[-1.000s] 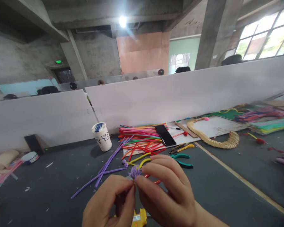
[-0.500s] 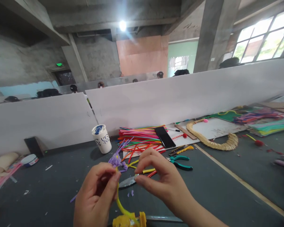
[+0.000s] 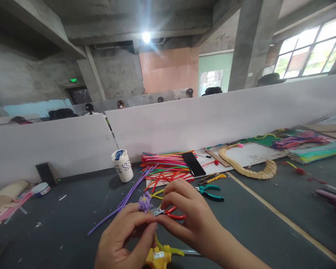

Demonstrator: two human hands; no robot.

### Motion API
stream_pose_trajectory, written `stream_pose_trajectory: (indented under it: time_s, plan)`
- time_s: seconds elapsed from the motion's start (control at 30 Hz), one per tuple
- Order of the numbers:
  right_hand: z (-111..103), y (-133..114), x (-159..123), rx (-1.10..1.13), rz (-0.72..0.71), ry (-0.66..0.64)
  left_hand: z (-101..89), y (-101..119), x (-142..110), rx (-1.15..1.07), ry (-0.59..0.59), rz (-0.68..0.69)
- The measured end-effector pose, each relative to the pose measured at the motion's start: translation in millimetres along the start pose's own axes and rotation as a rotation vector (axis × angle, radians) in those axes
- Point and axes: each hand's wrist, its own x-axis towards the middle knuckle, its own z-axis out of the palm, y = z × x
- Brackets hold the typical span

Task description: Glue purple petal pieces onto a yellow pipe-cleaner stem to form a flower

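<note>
My left hand (image 3: 128, 235) is closed, thumb against fingers, on a small flower (image 3: 145, 202) of fuzzy purple pipe cleaner with a yellow centre. A yellow pipe cleaner (image 3: 170, 249) hangs below those fingers as its stem. My right hand (image 3: 192, 215) comes in from the right with curled fingers, its thumb tip touching the left fingertips. What lies in its pinch, if anything, is hidden. Red-handled scissors (image 3: 176, 215) lie on the table behind the right fingers. Below the hands is a yellow plastic piece (image 3: 158, 258) with a grey rod.
Loose purple pipe cleaners (image 3: 134, 188) lie beyond my left hand. Farther back are a white cup (image 3: 122, 166), coloured pipe cleaners (image 3: 165, 160), a phone (image 3: 194, 164) and teal pliers (image 3: 211, 191). A curved tan form (image 3: 249, 171) sits right; a white partition (image 3: 212, 119) runs behind.
My hands have come together, the right thumb now meeting the left fingertips. The flower has shifted right and down, and the yellow stem's end has swung right. The red scissor handles show more.
</note>
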Motion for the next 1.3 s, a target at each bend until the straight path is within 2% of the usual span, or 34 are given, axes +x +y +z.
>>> stream_pose_trajectory:
  time_s: [0.1, 0.2, 0.27, 0.33, 0.43, 0.5, 0.6, 0.67, 0.8, 0.9, 1.03, 1.07, 1.13, 1.2, 1.3]
  plan:
    - [1, -6, -3, -0.145, -0.101, 0.029, -7.3, -6, -5, 0.087, -0.054, 0.099]
    - [1, -15, -9, -0.279, -0.160, 0.057, -15.9, -11, -11, 0.310, -0.132, 0.340]
    - [1, -21, -13, -0.361, -0.185, 0.050, -20.2, -14, -16, 0.454, -0.083, 0.532]
    - [0, -29, -19, -0.415, -0.205, 0.044, -22.8, -17, -23, 0.543, -0.106, 0.679]
    - [-4, -39, -27, -0.373, -0.206, 0.052, -25.1, -19, -34, 0.583, -0.052, 0.729]
    - [-7, -45, -32, -0.214, -0.102, 0.054, -26.7, -21, -40, 0.561, 0.001, 0.751]
    - [-9, -52, -38, 0.120, 0.236, -0.003, -27.3, -22, -50, 0.511, 0.075, 0.764]
    - [-5, -55, -42, 0.271, 0.396, -0.084, -24.6, -22, -58, 0.477, 0.132, 0.732]
    - [15, -61, -48, 0.417, 0.491, -0.216, -14.0, -20, -71, 0.368, 0.217, 0.635]
    - [28, -62, -52, 0.432, 0.535, -0.208, -6.8, -23, -75, 0.277, 0.243, 0.548]
    - [31, -55, -56, 0.399, 0.591, -0.178, -1.5, -31, -78, 0.161, 0.239, 0.426]
    - [30, -52, -57, 0.384, 0.605, -0.167, -1.6, -33, -79, 0.114, 0.235, 0.368]
    - [28, -45, -59, 0.349, 0.629, -0.138, -4.0, -37, -78, -0.043, 0.203, 0.145]
    - [26, -39, -61, 0.311, 0.643, -0.108, -7.9, -41, -74, -0.278, 0.103, -0.208]
    - [24, -34, -62, 0.252, 0.644, -0.071, -10.2, -42, -64, -0.328, 0.033, -0.340]
